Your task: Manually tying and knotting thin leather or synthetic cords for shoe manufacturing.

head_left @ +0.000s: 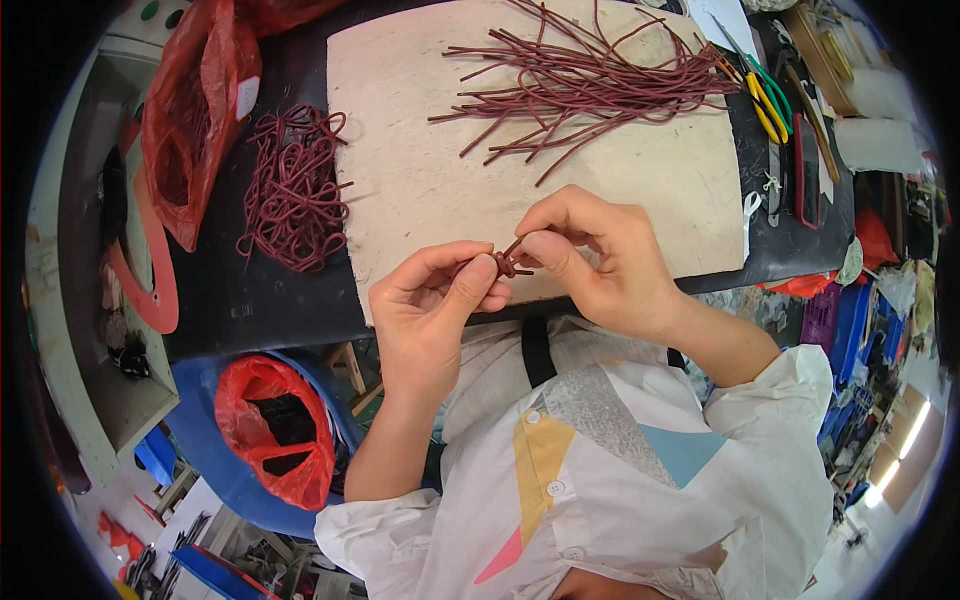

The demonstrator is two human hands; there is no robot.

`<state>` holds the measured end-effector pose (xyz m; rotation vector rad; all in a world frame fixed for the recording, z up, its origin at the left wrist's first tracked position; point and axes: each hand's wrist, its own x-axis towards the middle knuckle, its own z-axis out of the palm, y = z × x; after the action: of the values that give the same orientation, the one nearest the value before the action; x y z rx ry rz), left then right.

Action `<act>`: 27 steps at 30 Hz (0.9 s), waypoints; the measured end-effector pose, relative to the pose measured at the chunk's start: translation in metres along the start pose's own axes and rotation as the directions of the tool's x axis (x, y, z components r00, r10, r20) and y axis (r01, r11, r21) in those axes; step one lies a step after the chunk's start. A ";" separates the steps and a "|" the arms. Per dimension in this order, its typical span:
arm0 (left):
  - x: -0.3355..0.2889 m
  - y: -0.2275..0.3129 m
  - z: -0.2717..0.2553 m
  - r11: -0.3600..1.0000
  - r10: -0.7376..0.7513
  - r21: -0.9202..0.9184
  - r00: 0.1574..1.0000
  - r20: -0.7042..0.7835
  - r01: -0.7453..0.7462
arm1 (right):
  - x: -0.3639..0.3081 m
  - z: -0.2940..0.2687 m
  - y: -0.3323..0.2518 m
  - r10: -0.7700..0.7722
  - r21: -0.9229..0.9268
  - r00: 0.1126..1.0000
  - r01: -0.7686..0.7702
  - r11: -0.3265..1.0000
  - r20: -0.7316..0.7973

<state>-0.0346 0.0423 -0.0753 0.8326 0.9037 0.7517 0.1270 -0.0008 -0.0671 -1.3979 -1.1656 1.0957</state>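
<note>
Between my hands, over the near edge of the pale board (400, 110), is a small knot of dark red cord (506, 265). My left hand (435, 290) pinches the knot's left side between thumb and fingertips. With thumb and index finger, my right hand (600, 255) grips a short cord end that rises from the knot. Part of the knot is hidden behind the fingertips. Loose straight lengths of the same cord (600, 85) lie fanned across the far side of the board. A tangled heap of dark red cord (295, 190) sits left of the board on the black tabletop.
Yellow-handled pliers (768, 108) and green-handled scissors (778, 90) lie at the board's far right. A red plastic bag (195, 120) rests at the far left, above a pink curved piece (150, 265). Below the table's left side stands a blue tub (205, 410) with a red bag inside.
</note>
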 end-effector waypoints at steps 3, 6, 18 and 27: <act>0.000 0.000 0.001 1.000 0.021 0.008 0.999 -0.033 -0.021 | -0.001 0.007 0.006 0.151 0.288 0.989 -0.142 0.947 -0.009; 0.000 0.003 0.004 0.996 0.062 0.064 0.997 -0.055 -0.059 | 0.000 0.007 0.007 0.148 0.241 0.988 -0.153 0.958 0.040; 0.001 0.003 -0.006 0.959 -0.131 -0.251 0.991 0.022 0.132 | 0.004 -0.001 0.001 -0.088 -0.092 0.994 0.094 0.991 0.067; 0.000 -0.001 0.002 0.985 0.174 0.020 0.983 -0.056 -0.174 | 0.003 0.002 0.000 -0.164 -0.193 0.982 0.180 0.964 0.098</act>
<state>-0.0325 0.0406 -0.0756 0.9152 0.8958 0.9258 0.1255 0.0024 -0.0676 -1.3844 -1.4625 0.9389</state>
